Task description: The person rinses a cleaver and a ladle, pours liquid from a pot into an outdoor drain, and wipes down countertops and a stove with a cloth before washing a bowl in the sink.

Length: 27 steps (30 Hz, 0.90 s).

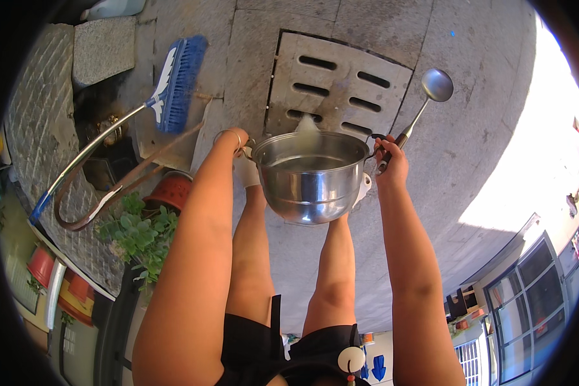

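Tilting forward between both hands: a stainless steel pot point(311, 177), round, deep, mirror-bright outside, its far rim dipped toward a drain grate point(336, 83). Cloudy water sits inside, and a pale stream spills over the far lip onto the grate. Left hand point(233, 138), bangle at the wrist, is clamped on the pot's left side handle. Right hand point(391, 161) is closed on the right handle and pins a metal ladle point(424, 103) there too; the ladle's long shaft runs up and away from that hand, its round bowl above the pavement. Hands are apart, one on each side of the pot.

Grate: pale rectangular slab with dark oblong slots, set in rough grey stone paving point(482, 128), just beyond the hands. Left of the left hand, a blue-bristled broom point(177, 80) with a metal handle lies on the ground, near a loop of brown hose point(96, 206). Nearer, below the left forearm, a terracotta pot point(170, 191) and a leafy green plant point(138, 235). Bare legs show under the pot.
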### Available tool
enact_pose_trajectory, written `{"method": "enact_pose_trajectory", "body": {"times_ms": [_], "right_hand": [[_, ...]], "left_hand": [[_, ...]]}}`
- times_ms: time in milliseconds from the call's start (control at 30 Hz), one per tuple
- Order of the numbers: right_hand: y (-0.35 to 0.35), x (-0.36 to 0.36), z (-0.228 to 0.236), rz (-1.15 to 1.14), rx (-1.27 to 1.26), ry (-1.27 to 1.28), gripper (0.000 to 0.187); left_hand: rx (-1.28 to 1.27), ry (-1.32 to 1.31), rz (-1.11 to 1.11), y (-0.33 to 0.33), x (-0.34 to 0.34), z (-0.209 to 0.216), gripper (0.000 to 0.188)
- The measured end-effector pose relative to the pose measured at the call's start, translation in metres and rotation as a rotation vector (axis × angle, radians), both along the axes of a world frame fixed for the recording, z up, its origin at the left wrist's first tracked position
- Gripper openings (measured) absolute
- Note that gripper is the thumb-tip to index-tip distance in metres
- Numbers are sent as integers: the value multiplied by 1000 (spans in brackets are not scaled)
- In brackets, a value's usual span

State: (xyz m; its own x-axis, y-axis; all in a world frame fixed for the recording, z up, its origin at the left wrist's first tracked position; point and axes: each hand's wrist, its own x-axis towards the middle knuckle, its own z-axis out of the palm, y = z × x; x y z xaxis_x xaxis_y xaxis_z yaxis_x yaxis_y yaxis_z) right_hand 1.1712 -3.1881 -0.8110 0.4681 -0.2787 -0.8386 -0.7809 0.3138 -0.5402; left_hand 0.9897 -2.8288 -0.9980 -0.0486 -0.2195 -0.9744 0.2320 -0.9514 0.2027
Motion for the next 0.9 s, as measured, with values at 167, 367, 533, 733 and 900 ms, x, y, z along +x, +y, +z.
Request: {"method": "enact_pose_trajectory", "body": {"times_ms": [167,367,533,733,900], "right_hand": [[17,8,14,51,92,-37,39],[-7,2,62,44,37,-56,42],[-46,-3,122,94,71,-144,38],[-99,-10,236,95,46,-314,36],[-122,-31,362,143,196,-549,38]], "left_hand": [[106,18,279,25,-70,-53,21],[197,-57,784,-49,-39,56,25],[357,-149,1492,-113,-42,197,45],[-79,-73,1926,-142,-51,363,35],[-494,-38,1734,-121,-58,498,30]]}}
